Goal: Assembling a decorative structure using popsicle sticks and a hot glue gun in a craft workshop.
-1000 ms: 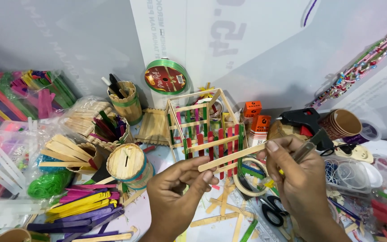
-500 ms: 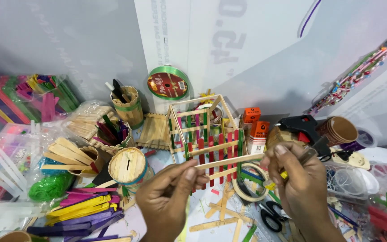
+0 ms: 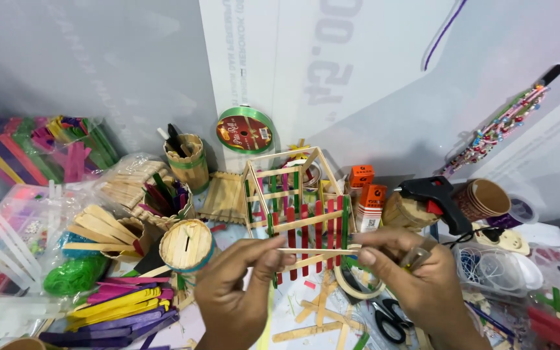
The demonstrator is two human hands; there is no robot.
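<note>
Both my hands pinch one plain wooden craft stick (image 3: pixel 315 251), held level and edge-on in front of me. My left hand (image 3: pixel 238 291) grips its left end, my right hand (image 3: pixel 416 282) its right end. Just behind the stick stands a small house frame (image 3: pixel 296 207) built from natural, red and green craft sticks. The stick lies close to the frame's lower front fence; I cannot tell whether it touches. Loose sticks (image 3: pixel 319 311) lie on the table beneath my hands.
A black glue gun (image 3: pixel 437 201) and stacked paper cups (image 3: pixel 484 198) sit right. Scissors (image 3: pixel 387 317) and a tape ring (image 3: pixel 354 282) lie near my right hand. A round stick box (image 3: pixel 186 245), coloured sticks (image 3: pixel 118 304) and a green ribbon roll (image 3: pixel 244 129) are left and behind.
The stick has turned from a slant to level and edge-on, and my hands have carried it nearer the frame's front fence. Both hands kept their grip.
</note>
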